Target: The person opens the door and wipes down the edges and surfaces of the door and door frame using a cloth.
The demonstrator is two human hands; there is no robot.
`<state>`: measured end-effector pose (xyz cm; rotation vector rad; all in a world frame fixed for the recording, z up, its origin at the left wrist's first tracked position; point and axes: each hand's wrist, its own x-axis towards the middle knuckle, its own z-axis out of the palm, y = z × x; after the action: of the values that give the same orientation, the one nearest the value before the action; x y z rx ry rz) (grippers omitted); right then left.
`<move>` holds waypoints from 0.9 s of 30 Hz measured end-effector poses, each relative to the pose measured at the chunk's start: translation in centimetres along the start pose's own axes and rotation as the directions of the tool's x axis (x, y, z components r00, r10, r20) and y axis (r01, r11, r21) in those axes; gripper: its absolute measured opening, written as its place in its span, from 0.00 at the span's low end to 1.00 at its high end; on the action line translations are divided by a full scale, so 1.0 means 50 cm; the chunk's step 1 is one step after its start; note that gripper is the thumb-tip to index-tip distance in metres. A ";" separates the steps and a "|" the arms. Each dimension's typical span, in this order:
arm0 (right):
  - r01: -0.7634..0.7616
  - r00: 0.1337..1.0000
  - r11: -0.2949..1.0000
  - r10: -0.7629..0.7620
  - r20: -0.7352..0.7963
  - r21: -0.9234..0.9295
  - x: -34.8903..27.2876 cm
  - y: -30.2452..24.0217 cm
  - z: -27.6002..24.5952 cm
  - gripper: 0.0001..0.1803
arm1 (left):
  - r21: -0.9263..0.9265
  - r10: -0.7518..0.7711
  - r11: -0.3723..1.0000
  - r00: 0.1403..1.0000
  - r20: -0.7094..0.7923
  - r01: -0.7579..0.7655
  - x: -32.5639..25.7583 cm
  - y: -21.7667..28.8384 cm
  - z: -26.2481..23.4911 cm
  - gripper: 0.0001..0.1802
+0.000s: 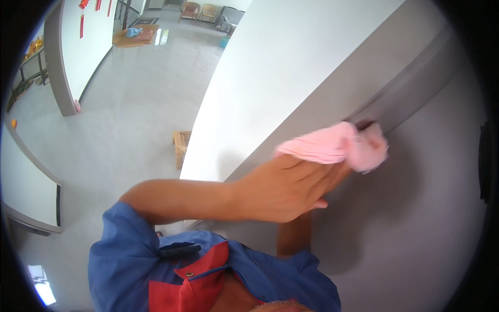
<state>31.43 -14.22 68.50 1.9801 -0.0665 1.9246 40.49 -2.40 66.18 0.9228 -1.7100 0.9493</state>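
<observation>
My left hand reaches across from the left, with its back toward me and its fingers closed on a pink cloth. The bunched cloth lies against the grey door frame, near its seam with the grey door panel. From below, my right forearm rises behind the left hand. That arm's hand is mostly hidden there, so its grip does not show. Cloth and fingertips are slightly blurred.
A white wall borders the frame on its left. Beyond it, a small wooden stool stands on the grey floor. Farther back are chairs and a brown mat with cloths. A dark fitting sits at the right rim.
</observation>
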 end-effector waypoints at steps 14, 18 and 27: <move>-0.012 1.000 1.000 0.012 0.012 -0.014 -0.120 -0.154 0.036 0.39 | -0.436 -0.306 0.878 0.933 -0.190 0.199 -0.191 -0.012 0.018 0.38; -0.032 0.997 0.995 0.039 0.068 -0.095 -0.267 -0.183 0.008 0.38 | -0.364 -0.245 0.903 0.970 0.005 0.230 -0.349 0.014 0.058 0.41; 0.085 0.996 0.986 -0.082 0.030 -0.146 -0.259 -0.102 -0.001 0.30 | -0.352 -0.214 0.920 0.973 -0.087 0.171 -0.256 -0.029 0.048 0.43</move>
<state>32.07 -12.40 54.74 1.8788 -0.1265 1.7905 44.40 -3.11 53.71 0.7660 -1.5798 0.5428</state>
